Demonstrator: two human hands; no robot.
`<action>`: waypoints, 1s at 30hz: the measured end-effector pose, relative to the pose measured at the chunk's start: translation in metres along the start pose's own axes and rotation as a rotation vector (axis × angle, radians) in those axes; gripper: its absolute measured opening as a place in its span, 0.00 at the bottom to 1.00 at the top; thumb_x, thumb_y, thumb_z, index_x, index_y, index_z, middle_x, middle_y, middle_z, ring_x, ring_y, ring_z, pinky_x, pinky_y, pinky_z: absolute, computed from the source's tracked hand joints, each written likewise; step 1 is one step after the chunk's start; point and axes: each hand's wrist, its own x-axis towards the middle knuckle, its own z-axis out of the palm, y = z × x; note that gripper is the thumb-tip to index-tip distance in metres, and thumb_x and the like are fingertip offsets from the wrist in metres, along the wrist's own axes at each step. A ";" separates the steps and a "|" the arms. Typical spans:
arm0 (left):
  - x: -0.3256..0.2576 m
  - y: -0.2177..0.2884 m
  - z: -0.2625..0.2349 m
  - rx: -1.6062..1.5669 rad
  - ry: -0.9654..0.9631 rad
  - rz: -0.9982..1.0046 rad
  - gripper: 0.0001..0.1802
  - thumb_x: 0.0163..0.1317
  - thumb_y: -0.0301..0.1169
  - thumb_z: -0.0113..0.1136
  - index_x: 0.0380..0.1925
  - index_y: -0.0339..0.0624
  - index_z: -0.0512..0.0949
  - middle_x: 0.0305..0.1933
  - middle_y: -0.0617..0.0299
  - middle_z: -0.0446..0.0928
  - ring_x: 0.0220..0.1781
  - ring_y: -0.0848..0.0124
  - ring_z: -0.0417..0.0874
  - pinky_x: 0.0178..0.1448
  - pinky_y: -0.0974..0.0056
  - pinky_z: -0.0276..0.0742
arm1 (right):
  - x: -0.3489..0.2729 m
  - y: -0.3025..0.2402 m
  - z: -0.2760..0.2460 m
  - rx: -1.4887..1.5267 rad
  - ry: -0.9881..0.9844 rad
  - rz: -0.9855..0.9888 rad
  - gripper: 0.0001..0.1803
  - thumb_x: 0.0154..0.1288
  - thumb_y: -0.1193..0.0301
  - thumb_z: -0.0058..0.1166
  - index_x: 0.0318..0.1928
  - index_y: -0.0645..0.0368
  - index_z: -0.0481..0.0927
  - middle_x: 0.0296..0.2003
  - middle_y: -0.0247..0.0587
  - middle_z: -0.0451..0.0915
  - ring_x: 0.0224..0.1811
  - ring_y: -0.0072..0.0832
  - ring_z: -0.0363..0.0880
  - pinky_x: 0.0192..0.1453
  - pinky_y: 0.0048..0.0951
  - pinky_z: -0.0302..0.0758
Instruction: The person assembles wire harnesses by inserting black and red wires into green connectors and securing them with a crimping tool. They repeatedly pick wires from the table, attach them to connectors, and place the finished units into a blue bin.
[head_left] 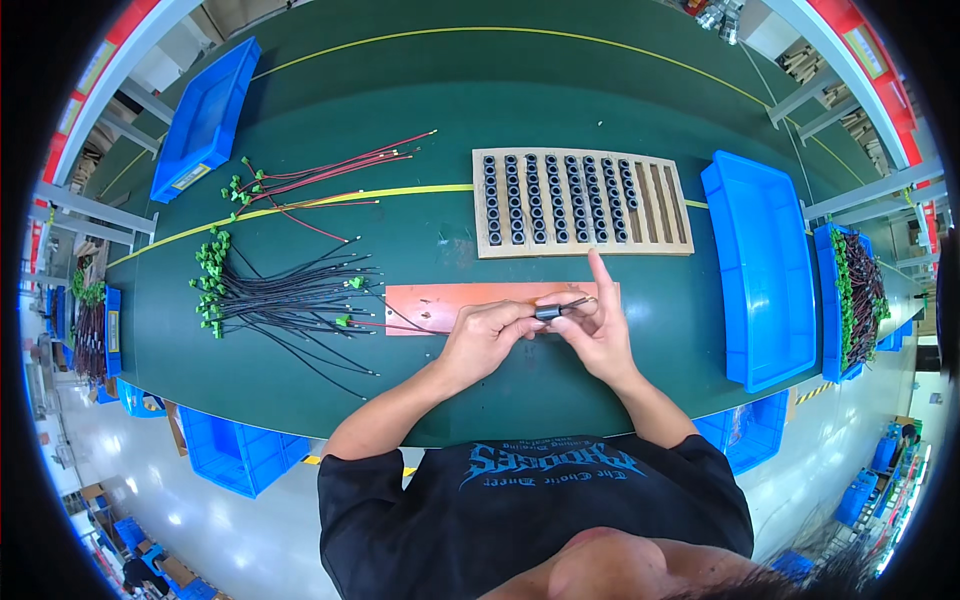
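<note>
A short black ferrite core (548, 312), a hollow cylinder, is held between both hands above an orange-red board (420, 302). My left hand (488, 335) pinches its left end. The fingers of my right hand (598, 335) close round its other end, where dark wire ends with light tips stick out; the index finger points up and away. From my left hand a red and a black wire (395, 327) run left to a green connector (343, 321). Beyond my right hand, a wooden rack (484, 252) holds rows of similar black cores (535, 200).
Left lie a bundle of black wires (290, 292) with green connectors and a smaller bunch of red wires (330, 172). Blue trays stand at far left (205, 120) and right (760, 270). Another blue bin (830, 290) holds more wires. Metal shelf posts (850, 210) flank the green table (430, 120).
</note>
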 end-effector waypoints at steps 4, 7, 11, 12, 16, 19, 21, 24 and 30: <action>0.002 0.009 0.001 0.051 -0.036 0.049 0.09 0.66 0.24 0.68 0.44 0.33 0.86 0.36 0.53 0.88 0.35 0.66 0.90 0.41 0.63 0.85 | -0.003 0.010 -0.013 -0.006 -0.079 0.069 0.18 0.80 0.76 0.50 0.65 0.68 0.77 0.50 0.47 0.87 0.51 0.31 0.86 0.55 0.30 0.85; 0.007 0.016 -0.010 0.194 -0.074 0.129 0.08 0.67 0.26 0.67 0.43 0.33 0.86 0.35 0.51 0.87 0.34 0.62 0.90 0.40 0.60 0.84 | -0.003 0.010 -0.029 0.004 -0.028 0.103 0.15 0.82 0.71 0.49 0.57 0.68 0.83 0.51 0.47 0.87 0.48 0.26 0.85 0.53 0.28 0.84; 0.006 0.014 -0.036 0.436 -0.062 0.159 0.08 0.69 0.27 0.64 0.42 0.34 0.86 0.34 0.49 0.86 0.33 0.56 0.88 0.38 0.55 0.83 | 0.012 -0.006 -0.059 0.256 0.213 -0.043 0.15 0.82 0.69 0.49 0.54 0.69 0.83 0.47 0.48 0.87 0.43 0.26 0.85 0.51 0.29 0.83; 0.005 0.010 -0.038 0.430 -0.044 0.150 0.08 0.69 0.28 0.63 0.41 0.34 0.86 0.33 0.49 0.85 0.33 0.55 0.88 0.37 0.54 0.83 | 0.012 -0.008 -0.062 0.292 0.219 -0.045 0.15 0.82 0.70 0.48 0.55 0.69 0.83 0.47 0.49 0.87 0.42 0.26 0.85 0.50 0.28 0.83; 0.006 0.019 -0.028 0.389 -0.146 0.179 0.08 0.69 0.27 0.64 0.43 0.34 0.86 0.34 0.50 0.85 0.32 0.56 0.87 0.37 0.55 0.82 | 0.004 -0.002 -0.033 0.142 -0.063 0.157 0.16 0.83 0.71 0.47 0.56 0.71 0.82 0.49 0.49 0.85 0.41 0.28 0.86 0.49 0.29 0.84; 0.002 0.027 -0.027 0.381 -0.080 0.241 0.07 0.67 0.26 0.64 0.42 0.34 0.85 0.33 0.52 0.85 0.31 0.56 0.87 0.35 0.55 0.81 | 0.000 -0.001 -0.016 0.128 -0.168 0.179 0.16 0.82 0.72 0.48 0.56 0.73 0.82 0.50 0.49 0.85 0.41 0.29 0.86 0.49 0.30 0.85; 0.000 0.028 -0.036 0.471 -0.078 0.256 0.07 0.66 0.25 0.65 0.42 0.35 0.85 0.32 0.53 0.85 0.31 0.56 0.87 0.35 0.55 0.81 | 0.006 -0.006 -0.030 0.107 -0.083 0.061 0.16 0.81 0.72 0.49 0.57 0.72 0.82 0.51 0.49 0.84 0.42 0.30 0.87 0.50 0.30 0.85; -0.001 0.027 -0.046 0.540 -0.092 0.296 0.08 0.62 0.25 0.67 0.41 0.36 0.85 0.32 0.54 0.85 0.32 0.56 0.87 0.37 0.55 0.81 | 0.009 -0.009 -0.028 0.092 -0.131 -0.002 0.17 0.82 0.71 0.49 0.57 0.73 0.81 0.52 0.49 0.84 0.45 0.32 0.87 0.52 0.30 0.84; -0.006 0.041 -0.067 0.472 -0.156 0.246 0.15 0.55 0.27 0.74 0.43 0.36 0.86 0.36 0.54 0.86 0.41 0.57 0.86 0.44 0.54 0.80 | -0.002 0.005 0.005 0.307 -0.214 0.240 0.19 0.84 0.68 0.44 0.61 0.71 0.79 0.57 0.52 0.81 0.54 0.37 0.86 0.60 0.36 0.84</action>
